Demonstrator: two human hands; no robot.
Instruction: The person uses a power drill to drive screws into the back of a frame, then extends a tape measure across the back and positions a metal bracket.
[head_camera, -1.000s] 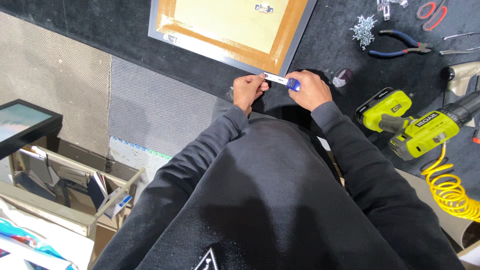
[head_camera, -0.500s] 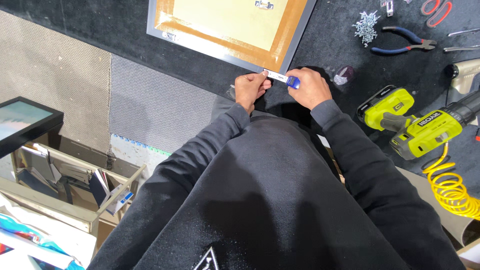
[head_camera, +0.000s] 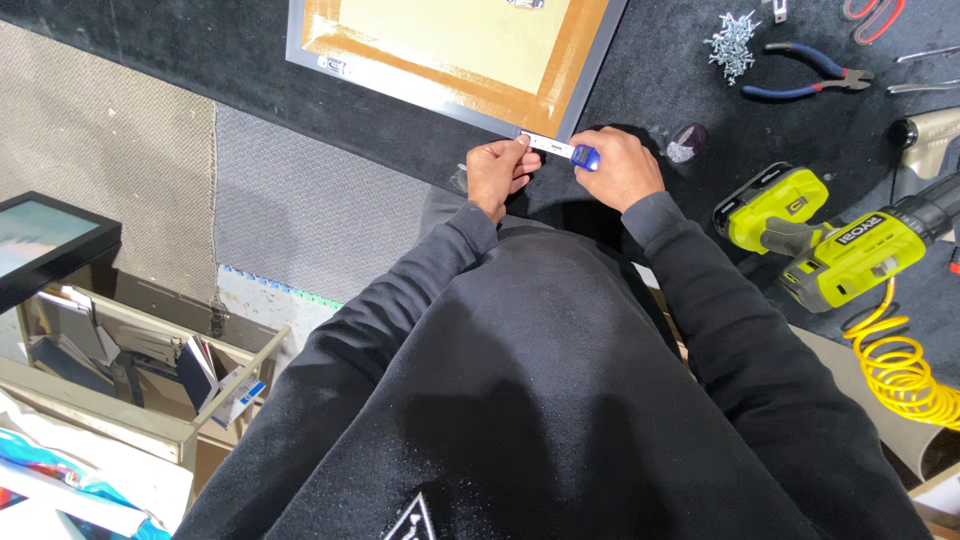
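Your left hand (head_camera: 497, 172) pinches the tape measure's blade; your right hand (head_camera: 618, 168) grips its blue case (head_camera: 584, 157) at the frame's corner (head_camera: 540, 125), measuring apparently underway.

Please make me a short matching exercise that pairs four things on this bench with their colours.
Things:
1. drill
2. pliers
3. hose
4. screws

Colours:
A. yellow, coiled
B. silver
C. lime green and grey
D. blue handles

Pairs: 1-C, 2-D, 3-A, 4-B
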